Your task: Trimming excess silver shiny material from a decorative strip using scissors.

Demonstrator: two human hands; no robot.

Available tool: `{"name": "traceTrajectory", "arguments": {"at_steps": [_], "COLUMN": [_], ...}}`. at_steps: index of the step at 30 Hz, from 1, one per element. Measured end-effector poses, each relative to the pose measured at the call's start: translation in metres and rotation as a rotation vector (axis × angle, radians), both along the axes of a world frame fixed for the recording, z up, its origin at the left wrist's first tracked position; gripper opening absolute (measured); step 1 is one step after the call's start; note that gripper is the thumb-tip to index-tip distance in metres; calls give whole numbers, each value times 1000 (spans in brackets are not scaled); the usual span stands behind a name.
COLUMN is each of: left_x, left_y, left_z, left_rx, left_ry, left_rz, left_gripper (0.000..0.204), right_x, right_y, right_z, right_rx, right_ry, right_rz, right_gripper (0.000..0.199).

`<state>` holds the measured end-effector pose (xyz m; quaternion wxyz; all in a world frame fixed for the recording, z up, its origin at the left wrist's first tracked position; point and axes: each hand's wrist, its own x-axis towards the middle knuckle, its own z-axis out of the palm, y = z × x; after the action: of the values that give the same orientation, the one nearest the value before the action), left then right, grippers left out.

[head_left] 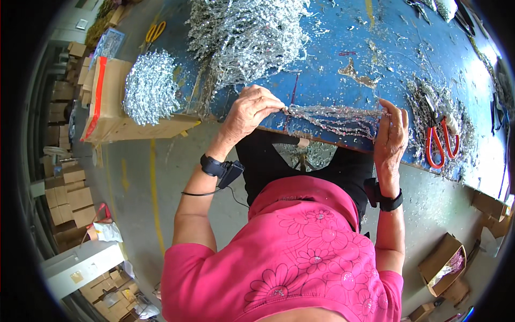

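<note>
My left hand [251,111] pinches the gathered left end of a thin bundle of silver glitter strands [332,117] between thumb and fingertips. The strands stretch sideways over the front edge of the blue table [322,80]. At their other end, my right hand [391,130] has its fingers and thumb bent around the loose tips. Just right of that hand lies a pair of scissors with red handles [441,142], on top of scattered silver strands [424,102]. A large heap of silver glitter strands [249,40] rests beyond my left hand.
A cardboard box [112,115] at the table's left bears a silver strand bundle [152,88]. Yellow-handled scissors [155,32] lie behind it. Glitter scraps litter the table. An open carton [442,263] stands on the floor at right; stacked boxes [70,196] line the left.
</note>
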<state>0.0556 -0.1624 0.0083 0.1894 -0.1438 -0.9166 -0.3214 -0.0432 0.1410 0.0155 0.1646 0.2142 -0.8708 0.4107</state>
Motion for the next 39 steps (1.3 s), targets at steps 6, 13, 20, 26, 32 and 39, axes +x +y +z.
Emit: {"name": "traceTrajectory", "arguments": {"at_steps": [6,13,20,26,32,39], "left_x": [-2,0,1,-4,2,0], "left_y": [0,0,2,7,4,3], "left_z": [-1,-2,-2,-2,1,0], "left_rx": [-6,4,0,17,24,24], "left_ry": [16,18,21,39,-3,-11], "left_rz": [-3,4,8,3,55,50], "left_gripper": [21,21,22,20,20,20], "right_x": [-8,3,-14,-13,-19,8], "right_y": [-2,5,41,47,69,22], "right_z": [-15,-5,3,18,15,11], "right_rx": [-284,-466,-131,-30,114,211], "right_ry": [15,-526,-540,-496,-370,111], "right_rz": [84,92,145,227,57,218], "right_gripper": [28,21,11,14,16,37]}}
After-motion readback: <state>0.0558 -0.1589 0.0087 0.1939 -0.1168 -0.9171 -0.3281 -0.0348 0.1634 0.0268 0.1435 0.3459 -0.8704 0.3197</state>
